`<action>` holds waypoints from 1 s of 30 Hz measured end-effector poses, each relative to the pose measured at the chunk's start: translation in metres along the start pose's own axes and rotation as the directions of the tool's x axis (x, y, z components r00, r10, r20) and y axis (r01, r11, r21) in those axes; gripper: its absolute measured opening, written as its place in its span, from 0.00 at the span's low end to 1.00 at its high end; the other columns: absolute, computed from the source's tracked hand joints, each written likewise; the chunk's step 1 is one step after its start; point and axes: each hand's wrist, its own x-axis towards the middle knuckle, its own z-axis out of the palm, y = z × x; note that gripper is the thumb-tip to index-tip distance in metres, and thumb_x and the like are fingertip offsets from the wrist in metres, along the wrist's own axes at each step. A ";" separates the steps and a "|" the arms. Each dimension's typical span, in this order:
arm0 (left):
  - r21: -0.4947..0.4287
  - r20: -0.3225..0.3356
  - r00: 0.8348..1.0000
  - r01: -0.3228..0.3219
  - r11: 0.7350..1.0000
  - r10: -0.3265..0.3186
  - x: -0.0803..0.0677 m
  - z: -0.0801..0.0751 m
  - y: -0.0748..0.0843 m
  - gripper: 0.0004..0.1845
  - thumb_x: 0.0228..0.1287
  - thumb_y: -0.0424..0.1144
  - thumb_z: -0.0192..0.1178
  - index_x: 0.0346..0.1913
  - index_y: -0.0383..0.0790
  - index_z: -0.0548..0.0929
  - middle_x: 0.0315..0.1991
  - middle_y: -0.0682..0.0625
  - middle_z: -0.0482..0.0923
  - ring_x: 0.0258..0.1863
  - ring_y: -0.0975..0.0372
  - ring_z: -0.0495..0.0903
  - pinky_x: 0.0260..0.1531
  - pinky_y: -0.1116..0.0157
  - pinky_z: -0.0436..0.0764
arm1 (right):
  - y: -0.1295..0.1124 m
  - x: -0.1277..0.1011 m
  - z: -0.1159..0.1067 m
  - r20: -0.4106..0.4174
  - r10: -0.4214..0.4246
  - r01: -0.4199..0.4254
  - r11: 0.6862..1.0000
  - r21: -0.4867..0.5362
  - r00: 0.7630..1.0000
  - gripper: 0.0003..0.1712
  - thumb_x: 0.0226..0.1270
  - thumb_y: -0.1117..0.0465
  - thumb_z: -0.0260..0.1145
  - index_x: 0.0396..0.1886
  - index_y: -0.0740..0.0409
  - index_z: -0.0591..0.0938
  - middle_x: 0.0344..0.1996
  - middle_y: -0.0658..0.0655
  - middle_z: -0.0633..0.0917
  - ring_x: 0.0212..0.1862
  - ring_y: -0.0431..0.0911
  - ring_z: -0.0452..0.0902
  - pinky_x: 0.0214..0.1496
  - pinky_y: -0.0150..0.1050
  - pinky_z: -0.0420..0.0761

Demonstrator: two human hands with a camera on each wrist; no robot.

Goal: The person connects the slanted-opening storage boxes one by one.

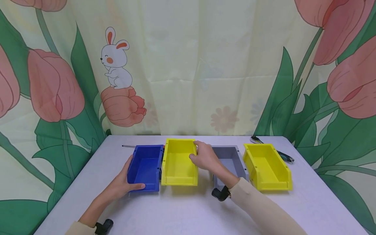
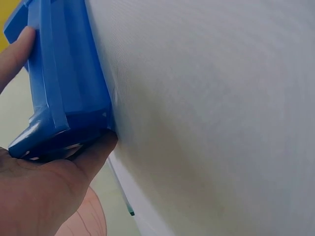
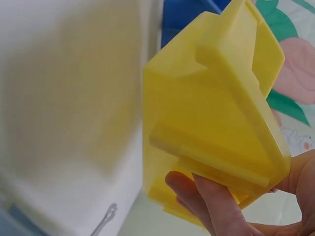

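Observation:
My left hand (image 1: pixel 118 184) grips a blue plastic bin (image 1: pixel 144 168), its thumb over the near edge and its fingers along the left wall. In the left wrist view, a finger reaches beneath a corner of that bin (image 2: pixel 74 69). Right beside it is a yellow bin (image 1: pixel 179 163), whose right wall my right hand (image 1: pixel 205 157) pinches near the far end. The right wrist view shows this yellow bin (image 3: pixel 206 108) tilted in the picture, with a shadow on the table; it appears raised slightly. Both bins look empty inside.
A grey bin (image 1: pixel 227 153) stands partly behind my right forearm. Farther right is a second yellow bin (image 1: pixel 267 166), with a dark-handled metal tool (image 1: pixel 285 157) behind it. A thin metal rod (image 1: pixel 128 146) sticks out behind the blue bin. The white table (image 1: pixel 188 212) meets a printed curtain.

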 end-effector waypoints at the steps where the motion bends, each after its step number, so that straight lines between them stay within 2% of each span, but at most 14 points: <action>1: 0.000 0.000 1.000 0.001 1.000 -0.001 0.000 0.000 0.000 0.77 0.56 0.56 0.80 0.86 0.51 0.25 0.87 0.32 0.32 0.84 0.28 0.41 0.76 0.26 0.53 | -0.001 0.000 0.000 -0.006 -0.006 0.006 1.000 0.002 1.000 0.37 0.70 0.62 0.67 0.77 0.65 0.71 0.53 0.64 0.90 0.37 0.46 0.86 0.39 0.36 0.88; 5: -0.006 -0.001 1.000 0.002 1.000 -0.002 0.001 0.000 0.000 0.77 0.56 0.55 0.81 0.86 0.52 0.25 0.87 0.33 0.32 0.84 0.29 0.41 0.76 0.27 0.53 | -0.008 0.002 -0.001 -0.020 -0.037 0.037 0.999 0.007 0.999 0.37 0.68 0.63 0.67 0.76 0.66 0.72 0.48 0.64 0.91 0.31 0.46 0.84 0.31 0.34 0.83; 8: -0.010 -0.004 1.000 0.003 1.000 -0.003 0.001 0.000 -0.001 0.77 0.56 0.55 0.81 0.86 0.51 0.26 0.87 0.33 0.32 0.84 0.29 0.41 0.76 0.27 0.53 | -0.012 0.002 -0.003 -0.024 -0.053 0.053 0.999 0.008 0.998 0.37 0.68 0.63 0.67 0.76 0.67 0.72 0.47 0.65 0.92 0.30 0.45 0.85 0.29 0.34 0.81; 18: -0.020 0.004 1.000 0.000 1.000 0.001 0.000 0.000 -0.001 0.76 0.56 0.54 0.81 0.86 0.52 0.25 0.88 0.33 0.32 0.84 0.28 0.42 0.76 0.26 0.53 | -0.020 0.003 -0.008 -0.012 -0.026 0.026 0.999 0.046 1.000 0.37 0.69 0.63 0.67 0.77 0.66 0.71 0.48 0.65 0.90 0.33 0.47 0.86 0.34 0.34 0.85; 30: -0.017 0.007 1.000 0.007 1.000 -0.007 0.000 0.000 -0.001 0.76 0.56 0.55 0.80 0.86 0.53 0.25 0.88 0.34 0.32 0.84 0.29 0.41 0.76 0.26 0.52 | -0.017 0.007 -0.005 0.001 -0.012 0.012 0.999 0.040 1.000 0.36 0.69 0.63 0.67 0.76 0.68 0.72 0.50 0.66 0.89 0.34 0.47 0.85 0.34 0.34 0.84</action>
